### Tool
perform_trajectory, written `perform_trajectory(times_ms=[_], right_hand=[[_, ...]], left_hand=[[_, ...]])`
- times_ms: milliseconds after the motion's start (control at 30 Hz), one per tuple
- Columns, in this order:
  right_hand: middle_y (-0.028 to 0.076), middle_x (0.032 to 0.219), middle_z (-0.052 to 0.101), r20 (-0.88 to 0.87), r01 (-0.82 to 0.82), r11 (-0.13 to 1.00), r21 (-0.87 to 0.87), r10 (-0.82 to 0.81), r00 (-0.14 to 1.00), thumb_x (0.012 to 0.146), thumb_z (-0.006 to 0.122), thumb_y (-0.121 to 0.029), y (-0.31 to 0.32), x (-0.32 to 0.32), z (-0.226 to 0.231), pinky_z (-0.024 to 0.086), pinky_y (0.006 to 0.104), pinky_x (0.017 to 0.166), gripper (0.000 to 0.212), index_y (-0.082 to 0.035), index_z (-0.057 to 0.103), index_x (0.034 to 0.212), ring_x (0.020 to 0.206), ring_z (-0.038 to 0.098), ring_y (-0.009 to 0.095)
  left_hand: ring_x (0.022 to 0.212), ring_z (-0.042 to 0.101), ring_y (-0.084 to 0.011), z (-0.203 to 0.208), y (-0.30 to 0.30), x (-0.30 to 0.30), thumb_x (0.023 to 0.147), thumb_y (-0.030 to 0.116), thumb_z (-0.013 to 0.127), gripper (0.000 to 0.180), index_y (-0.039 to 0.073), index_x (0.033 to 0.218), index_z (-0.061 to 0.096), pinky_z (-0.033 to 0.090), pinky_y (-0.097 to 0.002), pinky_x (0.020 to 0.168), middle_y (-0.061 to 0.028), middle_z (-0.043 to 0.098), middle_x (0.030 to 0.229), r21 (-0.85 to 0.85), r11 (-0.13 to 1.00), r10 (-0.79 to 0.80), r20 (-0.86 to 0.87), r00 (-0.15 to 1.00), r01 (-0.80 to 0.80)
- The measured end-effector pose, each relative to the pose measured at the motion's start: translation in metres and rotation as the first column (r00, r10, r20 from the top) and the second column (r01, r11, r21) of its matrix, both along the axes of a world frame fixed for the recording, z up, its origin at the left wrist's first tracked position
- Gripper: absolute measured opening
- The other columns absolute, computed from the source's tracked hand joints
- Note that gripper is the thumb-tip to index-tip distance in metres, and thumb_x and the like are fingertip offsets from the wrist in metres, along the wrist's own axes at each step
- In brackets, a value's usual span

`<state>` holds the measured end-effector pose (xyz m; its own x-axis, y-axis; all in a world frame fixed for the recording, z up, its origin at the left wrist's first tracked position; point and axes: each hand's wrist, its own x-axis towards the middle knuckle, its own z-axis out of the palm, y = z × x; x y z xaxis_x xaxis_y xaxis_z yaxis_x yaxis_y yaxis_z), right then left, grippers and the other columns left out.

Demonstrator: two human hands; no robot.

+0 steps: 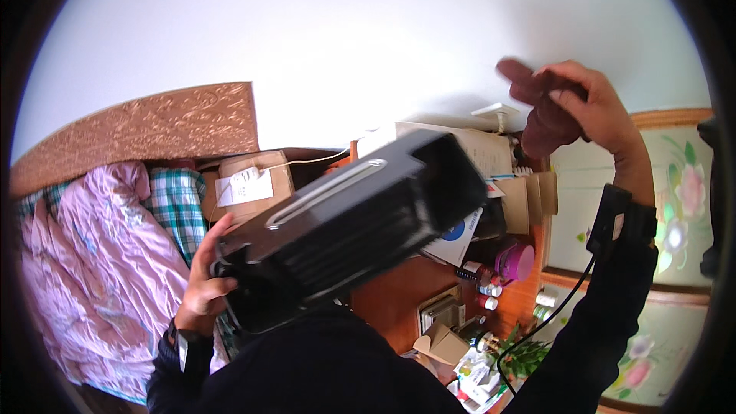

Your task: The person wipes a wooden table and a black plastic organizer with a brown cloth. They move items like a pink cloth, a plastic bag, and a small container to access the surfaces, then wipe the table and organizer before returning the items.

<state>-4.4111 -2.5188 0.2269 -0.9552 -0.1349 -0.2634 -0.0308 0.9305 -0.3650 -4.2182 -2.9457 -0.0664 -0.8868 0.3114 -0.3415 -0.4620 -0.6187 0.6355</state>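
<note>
Indoors, white wall (322, 38), cluttered desk (383, 295), headboard (161, 124); left grip (203, 289) closed on black casing (353, 234), right grip (604, 111) on cloth (548, 126).

Your right hand (594, 103), gripping a brown cloth (548, 126), has open air to its left, in front of the white wall (330, 31). Just left of the cloth's lower end, a white plug (494, 110) juts out. Lower down, the black box-shaped appliance (345, 234) bars your way diagonally from your left hand (203, 287). Bottles (488, 291), a purple tub (517, 261) and green leaves (529, 356) crowd the worktop (387, 299); a black cable (558, 314) loops below your right wrist.
</note>
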Motion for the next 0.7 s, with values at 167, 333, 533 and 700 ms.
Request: perform_trajectory(times_ms=[167, 333, 533, 700], right_hand=[[0.006, 0.107, 0.067, -0.281, 0.156, 0.946, -0.284, -0.237, 0.93, 0.092, 0.062, -0.01, 0.069, 0.016, -0.01, 0.049, 0.0271, 0.088, 0.033, 0.0, 0.061, 0.123, 0.096, 0.061, 0.013], [0.007, 0.108, 0.068, -0.349, 0.26, 0.905, -0.338, -0.377, 0.858, 0.093, 0.064, -0.014, 0.087, 0.024, -0.039, 0.05, 0.0271, 0.086, 0.035, 0.002, 0.061, 0.123, 0.097, 0.062, 0.013], [0.009, 0.109, 0.067, -0.241, 0.317, 0.83, -0.459, -0.46, 0.855, 0.092, 0.065, -0.014, 0.081, 0.014, -0.069, 0.051, 0.0273, 0.085, 0.037, 0.004, 0.059, 0.123, 0.095, 0.063, 0.014], [0.01, 0.11, 0.067, -0.287, 0.336, 0.805, -0.489, -0.512, 0.809, 0.092, 0.065, -0.014, 0.08, 0.009, -0.072, 0.052, 0.0278, 0.083, 0.036, 0.004, 0.059, 0.122, 0.093, 0.064, 0.015]], left_hand=[[0.125, 0.051, -0.028, -0.005, -0.028, 0.012, 0.053, 0.015, 0.068, 0.104, -0.003, 0.148, 0.03, 0.036, -0.0361, 0.11, -0.0159, 0.052, 0.135, -0.132, 0.983, 0.133, 0.041, 0.99, -0.127], [0.118, 0.056, -0.0294, -0.018, -0.048, 0.021, 0.057, 0.016, 0.066, 0.099, -0.004, 0.147, 0.03, 0.041, -0.0373, 0.106, -0.016, 0.055, 0.131, -0.125, 0.975, 0.193, 0.051, 0.98, -0.186], [0.107, 0.062, -0.0306, -0.045, -0.068, 0.03, 0.069, 0.017, 0.063, 0.073, -0.003, 0.136, 0.043, 0.051, -0.0428, 0.096, -0.016, 0.059, 0.124, -0.106, 0.962, 0.253, -0.014, 0.968, -0.252], [0.114, 0.059, -0.0303, -0.034, -0.064, 0.025, 0.059, 0.017, 0.066, 0.089, -0.004, 0.141, 0.037, 0.044, -0.0386, 0.105, -0.0161, 0.057, 0.126, -0.191, 0.955, 0.246, 0.083, 0.966, -0.227]])
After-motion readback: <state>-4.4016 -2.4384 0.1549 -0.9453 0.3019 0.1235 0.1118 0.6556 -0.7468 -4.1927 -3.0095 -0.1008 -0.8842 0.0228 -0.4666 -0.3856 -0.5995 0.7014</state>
